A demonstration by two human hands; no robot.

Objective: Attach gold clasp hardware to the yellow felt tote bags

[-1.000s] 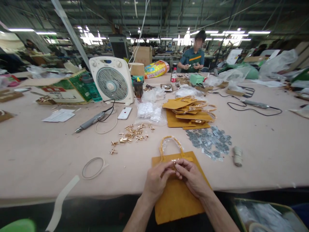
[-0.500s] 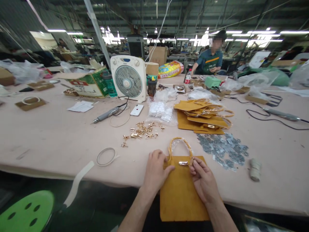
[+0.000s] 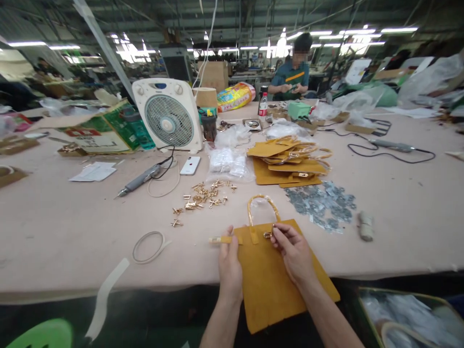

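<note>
A flat mustard-yellow bag panel (image 3: 271,280) with a plastic-wrapped loop handle (image 3: 250,209) lies tilted over the table's front edge. At its left edge my left hand (image 3: 231,273) pinches a narrow yellow strap (image 3: 226,239), whose pale metal-looking tip (image 3: 214,240) sticks out to the left. My right hand (image 3: 295,253) rests over the panel's upper part, thumb and fingers closed on a small gold metal clasp (image 3: 268,235), partly hidden by the fingertips. Beyond the panel lie loose gold clasp pieces (image 3: 203,195) and a spread of small grey metal plates (image 3: 322,205).
A stack of yellow bag panels (image 3: 290,162) stands behind the grey plates. Around lie a white phone (image 3: 190,166), an electric screwdriver (image 3: 139,181), a tape roll (image 3: 148,247) and a grey cloth roll (image 3: 366,226). A box fan (image 3: 168,118) stands at back left; a co-worker (image 3: 293,77) sits opposite.
My left hand has gone from lying on the panel to pinching the strap, now drawn out leftward. The panel has turned, its lower end swinging right. The view has shifted right.
</note>
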